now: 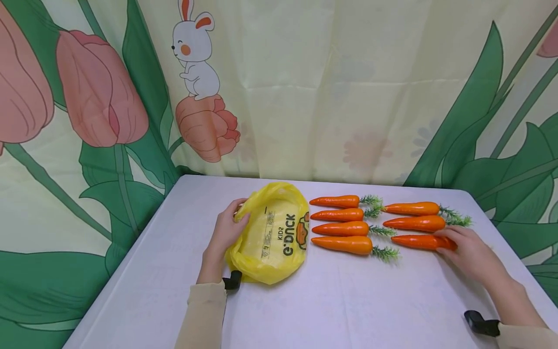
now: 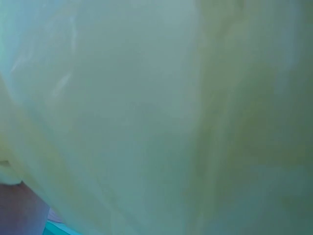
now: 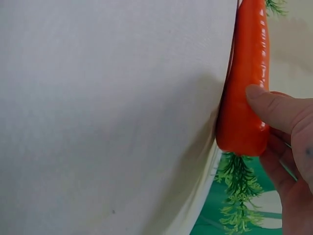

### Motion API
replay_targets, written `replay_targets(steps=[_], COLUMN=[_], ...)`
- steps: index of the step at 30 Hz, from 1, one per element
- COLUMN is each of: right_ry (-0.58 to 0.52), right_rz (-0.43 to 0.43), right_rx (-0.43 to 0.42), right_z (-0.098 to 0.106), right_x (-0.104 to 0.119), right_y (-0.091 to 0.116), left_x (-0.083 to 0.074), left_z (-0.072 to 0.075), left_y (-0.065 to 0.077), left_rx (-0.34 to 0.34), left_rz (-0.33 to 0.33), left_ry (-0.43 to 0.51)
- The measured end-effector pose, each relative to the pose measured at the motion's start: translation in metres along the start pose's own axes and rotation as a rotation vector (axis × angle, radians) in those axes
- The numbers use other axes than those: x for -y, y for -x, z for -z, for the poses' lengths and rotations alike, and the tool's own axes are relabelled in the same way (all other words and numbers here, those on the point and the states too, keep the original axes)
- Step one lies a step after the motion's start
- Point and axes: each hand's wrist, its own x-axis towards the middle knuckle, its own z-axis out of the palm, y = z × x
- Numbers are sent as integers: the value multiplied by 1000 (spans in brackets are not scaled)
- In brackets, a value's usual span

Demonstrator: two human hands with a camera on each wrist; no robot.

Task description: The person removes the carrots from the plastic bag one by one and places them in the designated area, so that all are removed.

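Observation:
A yellow plastic bag [image 1: 270, 242], printed with black letters and an orange duck bill, lies with its mouth spread wide. At its left rim my left hand [image 1: 224, 232] holds the plastic between thumb and fingers. The bag's pale film [image 2: 146, 107] fills the left wrist view and hides most of that hand. My right hand [image 1: 472, 254] pinches the thick end of an orange carrot [image 1: 416, 241] on the right side of the table. In the right wrist view, the thumb presses on the shiny carrot [image 3: 247, 98], and its green leafy top [image 3: 239, 186] hangs below.
Several carrots [image 1: 342, 244] lie in a column just right of the bag, tips pointing left. Two more carrots [image 1: 414, 223] lie beyond the held one. The white table [image 1: 340, 310] meets a printed curtain [image 1: 296, 87] with tulips and a rabbit at its back edge.

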Motion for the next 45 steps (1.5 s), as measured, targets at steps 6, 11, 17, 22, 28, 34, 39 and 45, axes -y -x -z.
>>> replay_targets(steps=[6,11,17,22,28,34,39,45], right_ry=[4,2,0,0,-22,-36,-48,-57], right_rz=[-8,-27,-57,-57,-53,-25,-21,-26], right_rx=[-15,-10,-2,-1,2,-28,-47,-59], right_z=[-4,-6,-5,-5,-1,4,9,11], right_x=[2,4,7,5,6,14,24,35], right_y=[-6,-8,-8,-7,-7,-8,-10,-10], left_x=[1,3,1,-1,-3,-3,-4,-3], left_z=[-1,-1,-1,-2,-1,2,4,5], left_y=[0,-1,-2,-3,-2,-1,-1,-1], left_rx=[-1,0,-4,0,1,15,40,61], left_rz=[-6,-8,4,13,8,19,18,8], left_ry=[-3,-19,-51,-43,-50,-50,-77,-87])
